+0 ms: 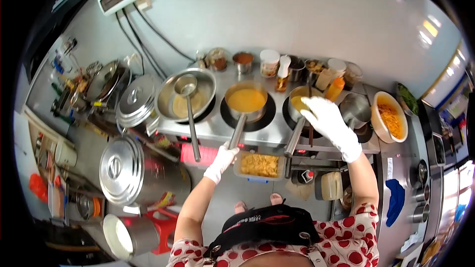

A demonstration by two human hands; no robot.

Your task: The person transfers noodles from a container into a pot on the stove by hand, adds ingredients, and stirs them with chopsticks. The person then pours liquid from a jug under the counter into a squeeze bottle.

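Observation:
My white-gloved left hand (pixel 222 161) is closed around the handle end of the middle saucepan (pixel 238 129), which holds orange-yellow liquid on a burner. My right hand (pixel 324 118), also gloved, is over the right-hand saucepan (pixel 295 127). Its fingers are at the dark chopsticks (pixel 310 137), which pass beneath them and show on both sides; the exact grip is partly hidden. Yellow contents show in that pan. To the left, a ladle (pixel 191 121) rests in a wide steel bowl (pixel 163 100). A clear container of yellow pieces (pixel 259 165) is in front of the stove.
Jars and a squeeze bottle (pixel 335 89) line the back of the stove (pixel 217 127). A bowl of orange shreds (pixel 390 118) and another steel pan (pixel 355 109) are at right. Large lidded pots (pixel 118 168) and a red stool (pixel 162 230) are at left.

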